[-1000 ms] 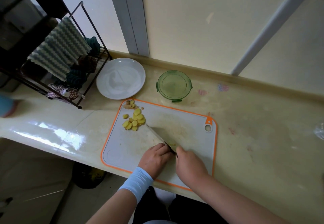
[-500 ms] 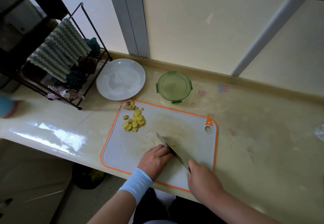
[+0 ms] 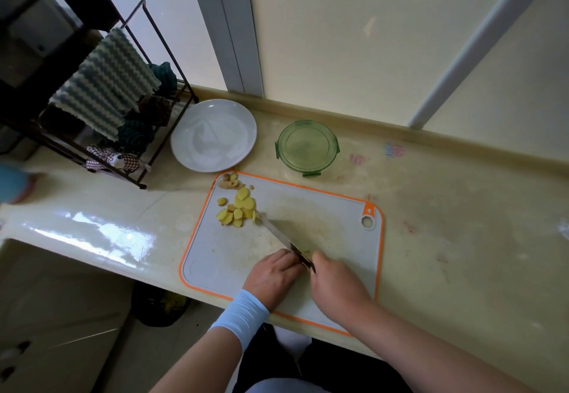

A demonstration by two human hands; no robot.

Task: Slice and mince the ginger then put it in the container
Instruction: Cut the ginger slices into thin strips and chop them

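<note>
The ginger slices (image 3: 238, 211) lie in a loose yellow pile on the far left part of the cutting board (image 3: 338, 217), in the same spot as half a second ago. A few brownish peel scraps (image 3: 229, 181) sit at the board's far left corner. Nearer the person, a ginger piece (image 3: 306, 251) shows only as a pale sliver between the left hand (image 3: 274, 275) and the blade, close to the board's near edge. The left hand's fingers are curled down over that piece, knuckles against the flat of the knife (image 3: 281, 237), and the hand has kept its place. The right hand (image 3: 335, 282) has its fingers wrapped round the knife handle, which is mostly hidden. Half a second ago this hand was drawn back toward the near edge and apart from the left hand. Now it has pushed forward and sits just beside it, much as it did a full second ago. The blade has slid forward with it, so its tip now lies right at the edge of the slice pile instead of well short of it. Beyond the board, on the pale counter (image 3: 446, 208), the green container (image 3: 308, 148) stands empty. A white plate (image 3: 214, 134) is to its left, and a dark wire rack (image 3: 147, 94) hung with cloths is further left, all where they were.
</note>
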